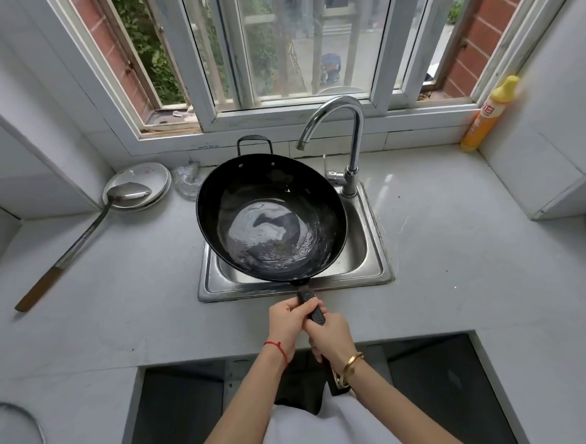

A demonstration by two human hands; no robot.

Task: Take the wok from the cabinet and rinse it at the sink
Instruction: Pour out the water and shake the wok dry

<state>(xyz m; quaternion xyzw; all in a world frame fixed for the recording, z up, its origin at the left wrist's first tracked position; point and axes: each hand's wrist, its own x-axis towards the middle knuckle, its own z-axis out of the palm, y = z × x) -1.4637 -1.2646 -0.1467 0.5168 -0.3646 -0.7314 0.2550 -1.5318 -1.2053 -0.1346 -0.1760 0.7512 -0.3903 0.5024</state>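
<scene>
Gripping the round black wok (271, 216), water pooled inside, above the steel sink (374, 252): both hands' fingers (289, 310) wrapped around its handle.

Countertop (452, 249): plates (150, 173), ladle (86, 235), bottle (489, 115)

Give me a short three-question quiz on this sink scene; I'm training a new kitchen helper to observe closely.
1. True or false: both the left hand and the right hand have a grip on the handle of the wok.
2. What lies in the bottom of the wok? A) rice B) water C) nothing
3. Which utensil rests across the plates left of the sink?

Key: 1 true; 2 B; 3 the ladle with a wooden handle.
</scene>
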